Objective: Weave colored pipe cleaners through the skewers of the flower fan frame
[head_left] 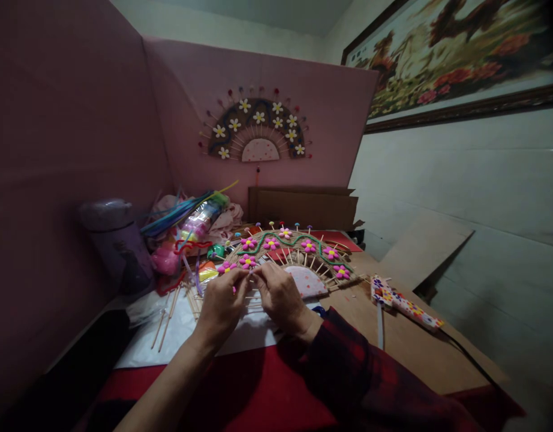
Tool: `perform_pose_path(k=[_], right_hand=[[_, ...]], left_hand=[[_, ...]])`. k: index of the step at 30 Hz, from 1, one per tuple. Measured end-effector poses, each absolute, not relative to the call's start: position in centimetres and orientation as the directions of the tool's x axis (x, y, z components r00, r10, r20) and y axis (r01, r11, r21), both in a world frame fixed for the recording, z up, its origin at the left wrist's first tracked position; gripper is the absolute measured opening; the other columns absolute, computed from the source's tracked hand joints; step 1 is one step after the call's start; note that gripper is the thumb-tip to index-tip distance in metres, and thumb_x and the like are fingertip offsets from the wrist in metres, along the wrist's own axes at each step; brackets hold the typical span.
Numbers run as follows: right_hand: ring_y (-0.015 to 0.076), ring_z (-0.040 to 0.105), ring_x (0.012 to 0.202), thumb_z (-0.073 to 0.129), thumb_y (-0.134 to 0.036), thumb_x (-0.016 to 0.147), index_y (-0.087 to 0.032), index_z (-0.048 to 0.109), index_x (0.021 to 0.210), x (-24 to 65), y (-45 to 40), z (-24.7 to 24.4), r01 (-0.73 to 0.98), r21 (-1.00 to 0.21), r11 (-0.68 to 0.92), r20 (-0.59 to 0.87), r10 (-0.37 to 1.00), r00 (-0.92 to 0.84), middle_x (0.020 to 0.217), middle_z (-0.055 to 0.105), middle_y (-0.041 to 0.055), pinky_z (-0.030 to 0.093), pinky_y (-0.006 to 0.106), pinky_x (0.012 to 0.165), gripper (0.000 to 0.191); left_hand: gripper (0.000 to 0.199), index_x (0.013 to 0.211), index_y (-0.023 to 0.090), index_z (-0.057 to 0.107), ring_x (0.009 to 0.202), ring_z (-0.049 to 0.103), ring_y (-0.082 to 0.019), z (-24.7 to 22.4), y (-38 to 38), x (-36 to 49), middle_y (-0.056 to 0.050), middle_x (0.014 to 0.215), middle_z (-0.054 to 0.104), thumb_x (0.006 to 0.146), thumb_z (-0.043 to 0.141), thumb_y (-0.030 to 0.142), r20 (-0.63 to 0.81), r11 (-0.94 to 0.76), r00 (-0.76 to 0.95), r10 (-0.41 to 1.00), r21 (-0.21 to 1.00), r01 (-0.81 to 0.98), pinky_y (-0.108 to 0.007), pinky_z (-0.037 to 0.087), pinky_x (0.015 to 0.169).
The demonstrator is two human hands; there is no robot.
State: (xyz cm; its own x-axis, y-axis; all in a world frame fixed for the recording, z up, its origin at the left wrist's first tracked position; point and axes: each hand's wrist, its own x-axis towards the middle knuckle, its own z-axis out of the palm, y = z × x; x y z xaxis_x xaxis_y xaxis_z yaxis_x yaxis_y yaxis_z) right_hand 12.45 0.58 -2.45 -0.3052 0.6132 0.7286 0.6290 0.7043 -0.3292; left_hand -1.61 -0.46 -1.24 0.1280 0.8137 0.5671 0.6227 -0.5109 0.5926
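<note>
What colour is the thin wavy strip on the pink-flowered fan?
The thin wavy strip is green, clearest in the head view.

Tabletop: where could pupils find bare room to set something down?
Barest: the brown board between the glue gun and plaid sleeve. A smaller patch of white sheet shows between the loose sticks and left forearm. Crowded: back left, with purple container and pipe cleaners; centre, around the flowered fan.

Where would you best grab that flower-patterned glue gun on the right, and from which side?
Probably around the middle of the glue gun's handle, coming from the near right with the right hand. The handle is long and slopes toward the lower right, its cord trailing from that end. I'd avoid the pale stick jutting from the other part.
</note>
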Motion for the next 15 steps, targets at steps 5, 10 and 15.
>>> perform_pose_path(k=[5, 10, 15], right_hand=[[0.0173, 0.051, 0.071, 0.038, -0.017, 0.088, -0.017, 0.049, 0.082, 12.48, 0.75, -2.33, 0.587, -0.343, 0.733, 0.713, 0.610, -0.346, 0.075, 0.055, 0.0049, 0.038, 0.028, 0.065, 0.012], [0.0157, 0.049, 0.065, 0.039, -0.017, 0.085, -0.019, 0.044, 0.078, 12.58, 0.90, -2.25, 0.570, -0.373, 0.732, 0.675, 0.636, -0.374, 0.072, 0.052, 0.0021, 0.035, 0.026, 0.059, 0.010], [0.0151, 0.048, 0.063, 0.039, -0.014, 0.083, -0.020, 0.042, 0.076, 12.51, 1.02, -2.57, 0.573, -0.404, 0.714, 0.642, 0.667, -0.379, 0.070, 0.050, 0.0007, 0.033, 0.026, 0.058, 0.009]], left_hand=[[0.018, 0.074, 0.016, 0.060, 0.056, 0.053, -0.014, -1.12, -0.30, -1.68, -0.003, 0.062, 0.061, 0.081, 0.045, 0.021, 0.548, -0.487, 0.167, 0.820, 0.514, 0.706, -0.025, 0.034, 0.054], [0.017, 0.066, 0.018, 0.050, 0.053, 0.046, -0.013, -1.45, -0.18, -1.65, -0.001, 0.058, 0.052, 0.080, 0.041, 0.017, 0.562, -0.540, 0.235, 0.793, 0.468, 0.700, -0.025, 0.032, 0.054], [0.015, 0.064, 0.019, 0.044, 0.053, 0.045, -0.014, -1.94, -0.12, -1.66, 0.001, 0.056, 0.048, 0.079, 0.041, 0.017, 0.573, -0.556, 0.253, 0.780, 0.447, 0.701, -0.025, 0.031, 0.054]])
